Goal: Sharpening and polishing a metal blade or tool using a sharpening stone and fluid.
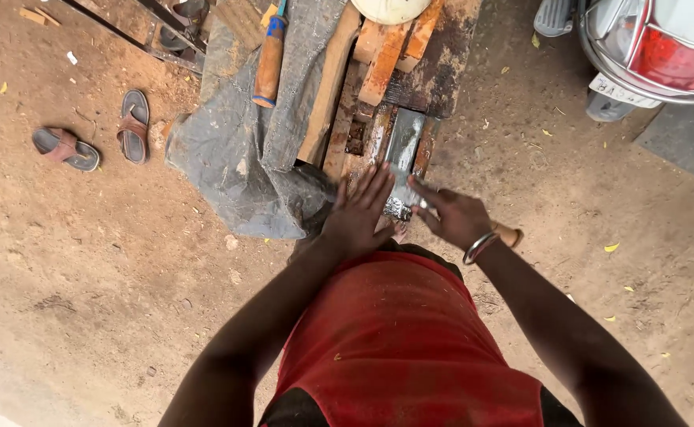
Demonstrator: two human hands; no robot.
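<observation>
At frame centre, the left hand [356, 213] lies flat, fingers spread and released, on a dull grey metal blade [400, 170] resting on the rough wooden worktop [434, 71]. The right hand [455, 215] has its fingers clenched round the blade's wooden handle [510, 235]. 2 brown sandals [98, 134] lie on dirt, upper left.

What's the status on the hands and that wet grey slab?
Left hand flat, fingers spread on slab's near end. Right hand holding a wooden-handled tool against wet grey slab. Grey tarp lies left of it, nothing blocking.

red shirt [398, 332], grey tarp [240, 150], brown sandals [98, 136]
</observation>
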